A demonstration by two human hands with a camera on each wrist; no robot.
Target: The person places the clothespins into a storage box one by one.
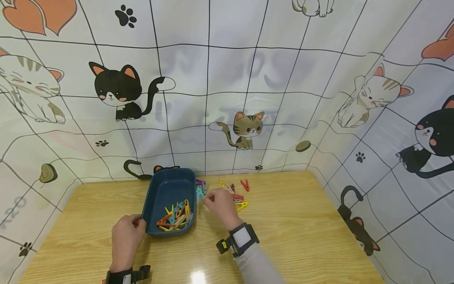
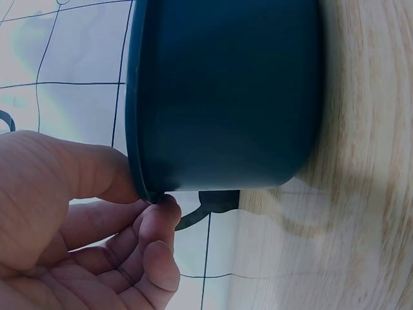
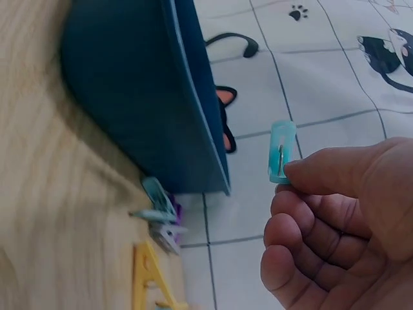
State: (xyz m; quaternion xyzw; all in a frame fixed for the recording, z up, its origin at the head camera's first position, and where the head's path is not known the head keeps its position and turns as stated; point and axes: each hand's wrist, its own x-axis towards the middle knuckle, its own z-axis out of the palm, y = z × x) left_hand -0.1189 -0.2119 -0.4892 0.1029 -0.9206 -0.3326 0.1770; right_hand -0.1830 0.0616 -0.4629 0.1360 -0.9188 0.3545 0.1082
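Observation:
A dark blue plastic bin [image 1: 170,183] stands on the table with several clothespins [image 1: 175,217] of mixed colours heaped in its near end. My left hand [image 1: 127,238] pinches the bin's rim at its near left corner; in the left wrist view the thumb [image 2: 103,171] lies on one side of the rim and fingertips on the other. Just right of the bin, my right hand [image 1: 222,207] holds a light blue clothespin [image 3: 282,152] between thumb and fingers, above the table. More clothespins [image 1: 238,197] lie on the table beyond and beside that hand.
The wooden table [image 1: 291,228] reaches back to a white cloth wall [image 1: 191,110] printed with cats and grid lines. Close against the bin's right side lie a purple clothespin [image 1: 200,182] and others. A red clothespin [image 1: 245,185] lies farthest right.

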